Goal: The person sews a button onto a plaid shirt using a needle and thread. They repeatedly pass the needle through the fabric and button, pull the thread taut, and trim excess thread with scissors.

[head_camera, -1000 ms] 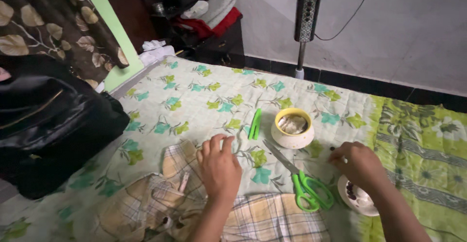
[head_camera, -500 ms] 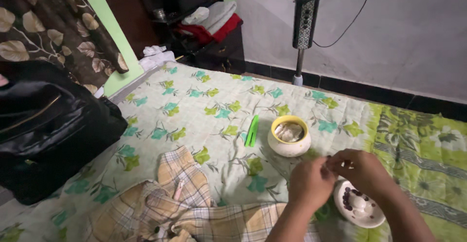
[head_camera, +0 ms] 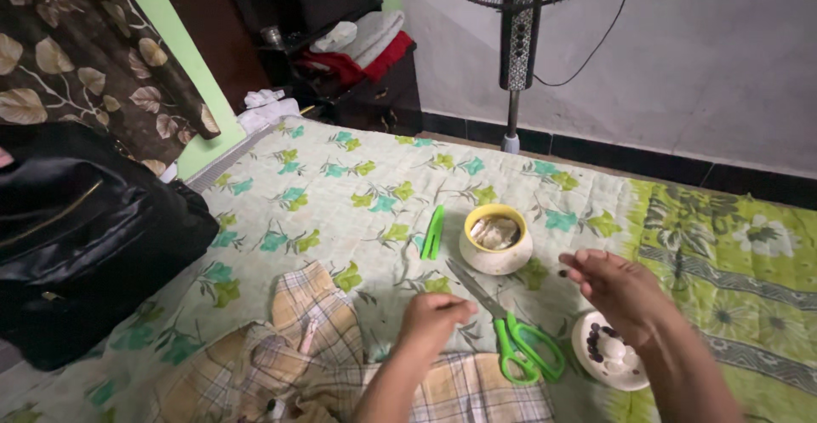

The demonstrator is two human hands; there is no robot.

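Note:
My left hand (head_camera: 434,317) is curled into a loose fist above the edge of a crumpled plaid shirt (head_camera: 319,359); nothing can be seen in it. My right hand (head_camera: 619,291) hovers to the right, pinching a small dark button (head_camera: 562,274) at its fingertips. Just below that hand sits a white dish (head_camera: 625,376) holding several dark buttons. Scissors with green handles (head_camera: 526,348) lie between my hands, blades pointing to the upper left. Beyond them are a yellow-rimmed bowl (head_camera: 496,237) and a green clip (head_camera: 434,231).
Everything rests on a floral bedsheet (head_camera: 340,185). A black bag (head_camera: 85,236) sits at the left edge. A fan stand (head_camera: 511,74) rises by the far wall, next to a dark cabinet with folded cloths (head_camera: 357,48). A leaf-patterned curtain (head_camera: 94,57) hangs at upper left.
My hands, joined near the dish half a second ago, have separated. The left one has drawn back towards the shirt, which uncovers the scissors. The right hand stays near the dish.

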